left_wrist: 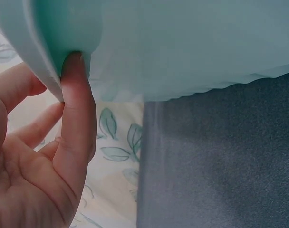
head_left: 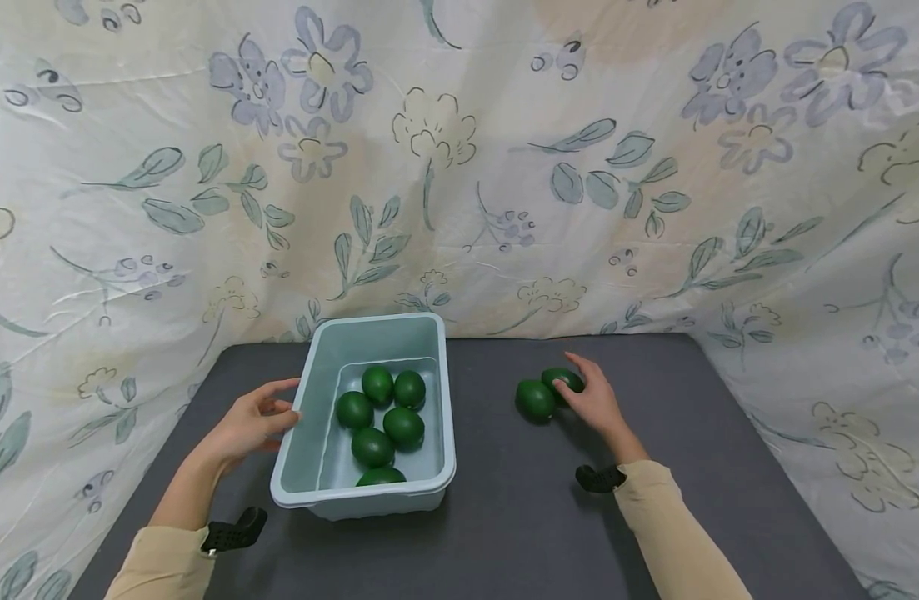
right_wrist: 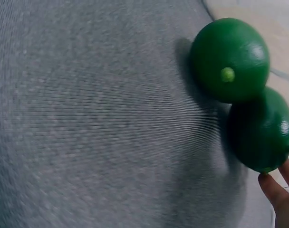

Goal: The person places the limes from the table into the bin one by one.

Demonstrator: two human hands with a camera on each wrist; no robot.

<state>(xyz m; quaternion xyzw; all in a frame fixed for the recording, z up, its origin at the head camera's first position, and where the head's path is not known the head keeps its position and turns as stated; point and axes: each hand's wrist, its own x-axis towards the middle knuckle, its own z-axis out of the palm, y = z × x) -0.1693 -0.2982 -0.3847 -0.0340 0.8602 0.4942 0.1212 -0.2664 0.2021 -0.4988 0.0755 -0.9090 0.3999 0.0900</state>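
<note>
A pale blue-green plastic bin [head_left: 375, 327] stands left of centre, with several dark green avocados [head_left: 372, 447] lying on its floor. At its left side, my left hand [head_left: 251, 423] holds the rim. In the left wrist view one finger [left_wrist: 77, 109] lies along the outer wall, with others across the rim's edge. To the right, two more avocados sit side by side: a nearer one [head_left: 535, 402] and a farther one [right_wrist: 261, 130]. Over the farther one my right hand [head_left: 592, 400] is spread, fingertips [right_wrist: 270, 185] at its end and thumb apart from it in the right wrist view.
A dark grey table [head_left: 496, 517] lies under everything. Behind it and at both sides hangs a floral cloth [head_left: 444, 192], close beyond the bin's far end. Each wrist wears a black strap [head_left: 234, 531], below beige sleeves [head_left: 672, 521].
</note>
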